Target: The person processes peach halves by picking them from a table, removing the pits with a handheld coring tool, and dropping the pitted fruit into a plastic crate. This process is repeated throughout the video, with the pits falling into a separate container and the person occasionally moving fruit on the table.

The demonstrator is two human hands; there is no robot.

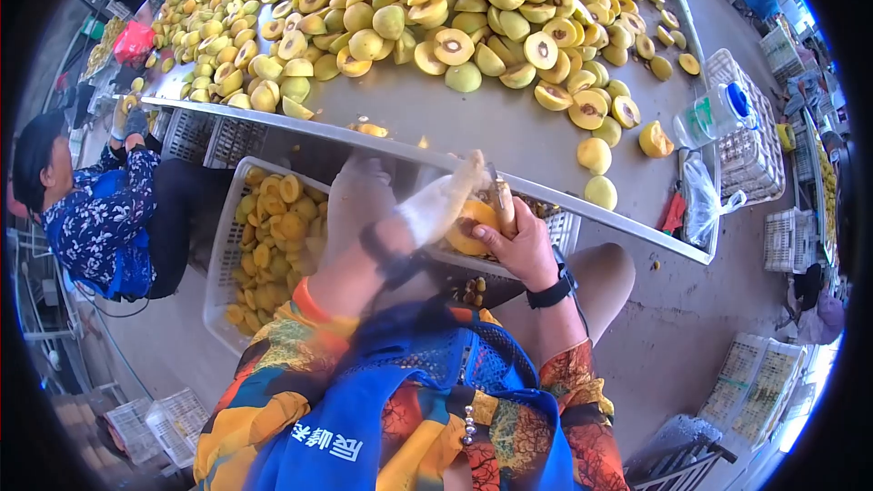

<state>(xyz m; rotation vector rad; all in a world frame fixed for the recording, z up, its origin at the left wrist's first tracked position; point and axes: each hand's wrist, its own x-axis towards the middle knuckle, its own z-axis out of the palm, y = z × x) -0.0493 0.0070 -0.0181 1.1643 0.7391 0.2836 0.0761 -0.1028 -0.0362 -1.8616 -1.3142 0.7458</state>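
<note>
Seated worker at the near edge of a long metal table (509,127), knees under the rim.

Right hand (518,241): curled around a half fruit (471,223), orange cut face turned up and toward the other hand. Thumb and fingers are pressed in on it; a dark watch sits on the wrist. A slim tool (501,200) shows just above the fruit, upright, handle low. Which hand drives it I cannot tell for sure.

Left hand (359,195): gloved, blurred. A pale wrapped finger or sleeve (441,205) stretches right and up, its tip meeting the fruit and tool. Fingers look bunched, not spread, but the blur hides the grip.

The fruit lies right of the left hand, touching the right palm, held over the gap between lap and table rim. Its flat face runs roughly level with the table edge. The right hand is plainly the nearer one.

Below the left hand: a white crate (227,245) of finished orange halves, near. Behind the hands, the table rim runs as a diagonal bar, close. Beyond it is a big heap of yellow fruit (436,9), whole and halved, with a few loose ones near the right end.

Another person in a blue flowered top (91,218) works at the far left, well apart. Open floor to the right.
</note>
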